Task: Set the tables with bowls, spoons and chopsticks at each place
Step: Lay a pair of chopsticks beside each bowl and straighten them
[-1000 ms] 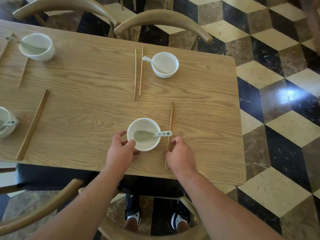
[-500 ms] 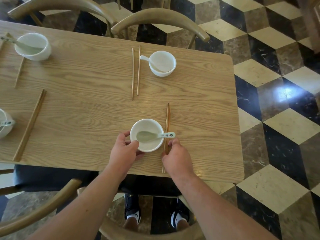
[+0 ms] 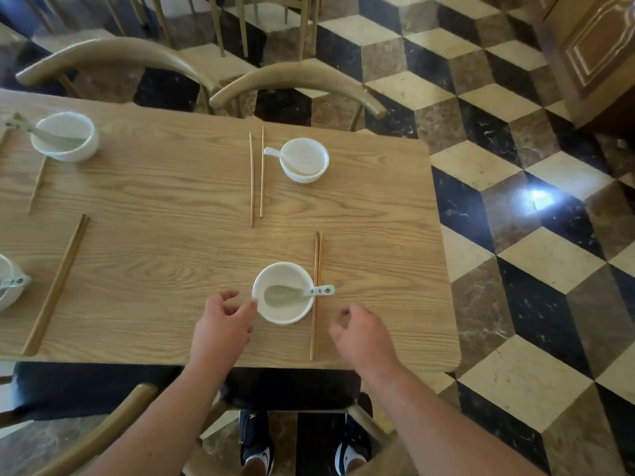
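Bowl (image 3: 283, 293) sits near the counter (image 3: 165, 235) edge, spoon (image 3: 297, 293) inside with its handle over the rim, across the chopsticks (image 3: 316, 293) just right of it. Left hand (image 3: 223, 324) hovers loosely curled, thumb almost at the bowl's rim, holding nothing; right hand (image 3: 360, 333) is open and empty, just right of the chopsticks. Glazed ceramic looks rigid, slick and chippable, so grip the rim at 2 opposite points. Chopsticks are light and stiff; pinch both mid-length.
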`<state>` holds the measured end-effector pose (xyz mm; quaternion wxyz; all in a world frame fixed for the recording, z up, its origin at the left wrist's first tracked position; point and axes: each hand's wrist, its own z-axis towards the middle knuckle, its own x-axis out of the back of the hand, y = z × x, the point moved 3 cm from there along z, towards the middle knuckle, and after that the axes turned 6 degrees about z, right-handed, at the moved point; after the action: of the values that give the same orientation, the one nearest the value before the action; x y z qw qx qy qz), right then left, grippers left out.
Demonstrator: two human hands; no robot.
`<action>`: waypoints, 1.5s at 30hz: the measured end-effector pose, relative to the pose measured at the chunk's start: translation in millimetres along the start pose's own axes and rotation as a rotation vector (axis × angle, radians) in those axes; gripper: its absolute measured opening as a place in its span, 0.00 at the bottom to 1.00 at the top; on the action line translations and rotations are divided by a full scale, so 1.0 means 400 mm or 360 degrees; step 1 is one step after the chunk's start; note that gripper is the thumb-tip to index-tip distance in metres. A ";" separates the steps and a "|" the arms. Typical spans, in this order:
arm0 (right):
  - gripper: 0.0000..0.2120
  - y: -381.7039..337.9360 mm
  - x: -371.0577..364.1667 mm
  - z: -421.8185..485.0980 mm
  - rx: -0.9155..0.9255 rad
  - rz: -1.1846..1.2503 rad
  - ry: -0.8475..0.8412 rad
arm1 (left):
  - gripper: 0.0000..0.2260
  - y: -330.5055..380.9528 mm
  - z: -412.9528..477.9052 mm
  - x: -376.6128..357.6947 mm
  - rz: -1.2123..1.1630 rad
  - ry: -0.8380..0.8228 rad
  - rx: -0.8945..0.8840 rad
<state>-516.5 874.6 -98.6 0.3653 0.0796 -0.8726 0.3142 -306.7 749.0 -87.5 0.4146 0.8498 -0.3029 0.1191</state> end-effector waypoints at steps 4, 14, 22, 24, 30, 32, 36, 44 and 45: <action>0.12 0.012 0.198 -0.046 -0.0010 0.0034 0.0214 | 0.06 0.154 -0.059 0.068 0.0375 0.0146 -0.0368; 0.32 0.080 0.655 -0.270 0.0184 -0.0194 0.0556 | 0.29 0.629 -0.426 -0.212 0.1551 -0.0395 -0.1412; 0.39 0.439 1.081 -0.473 0.0062 -0.0344 0.0776 | 0.38 0.810 -0.871 -0.604 0.1772 -0.0342 -0.1871; 0.40 0.561 1.188 -0.526 0.0010 -0.0335 0.0789 | 0.38 0.843 -0.971 -0.729 0.1766 -0.0343 -0.1949; 0.38 0.869 1.415 -0.658 -0.0209 -0.0236 0.0826 | 0.41 0.903 -1.245 -1.014 0.1810 -0.0353 -0.2046; 0.38 0.938 1.477 -0.684 -0.0244 -0.0157 0.0866 | 0.40 0.926 -1.313 -1.079 0.1807 -0.0391 -0.2055; 0.36 1.009 1.561 -0.678 -0.0271 -0.0045 0.0931 | 0.38 0.985 -1.363 -1.169 0.1787 -0.0408 -0.2110; 0.33 0.941 1.667 -0.458 -0.0188 -0.0182 0.0865 | 0.36 1.120 -1.220 -1.256 0.1729 -0.0367 -0.1953; 0.33 0.921 1.683 -0.418 -0.0172 -0.0191 0.0869 | 0.36 1.140 -1.185 -1.264 0.1720 -0.0365 -0.1920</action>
<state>-1039.0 1327.7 273.3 0.6084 0.0240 -0.7512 0.2548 -962.1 1112.1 269.4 0.6524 0.2240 -0.7233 0.0315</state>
